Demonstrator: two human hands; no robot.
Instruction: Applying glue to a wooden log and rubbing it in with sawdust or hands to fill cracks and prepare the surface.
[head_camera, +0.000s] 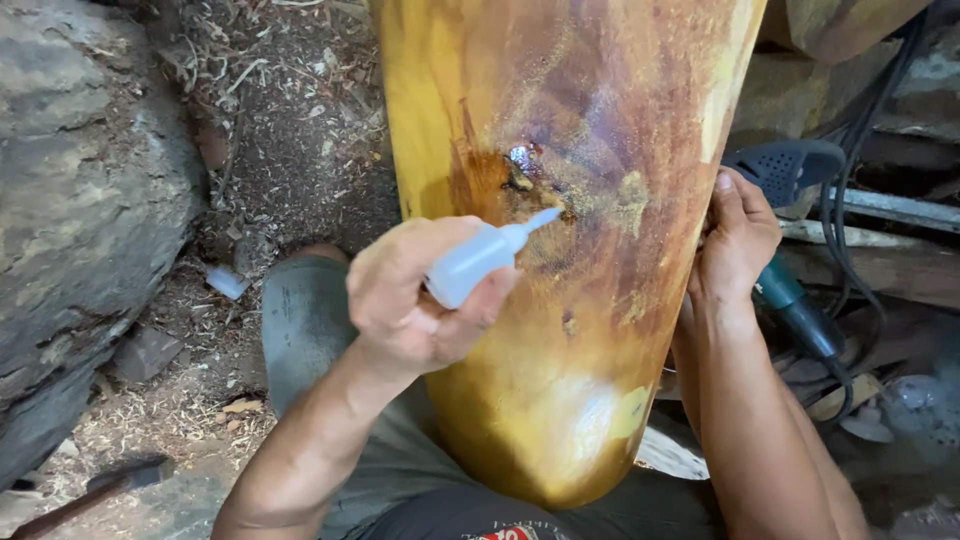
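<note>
Dirt ground strewn with wood shavings, a grey rock (80, 200) at left. The left hand (415, 295) grips a small squeeze bottle (480, 258), nozzle touching a dark knot on the yellow wooden slab (560, 380). The right hand (738, 240) clasps the slab's right edge.

A single head-worn camera looks steeply down and slightly forward from above the person's lap — close in, well within arm's reach. The yellow wooden slab (560, 250) fills the centre, running from 12 o'clock to 6 o'clock. The left hand (410, 300) enters from 7 o'clock, the right hand (735, 245) from 4 o'clock. Dirt floor (290, 150) shows at 10 o'clock — no second view shares the scene.
</note>
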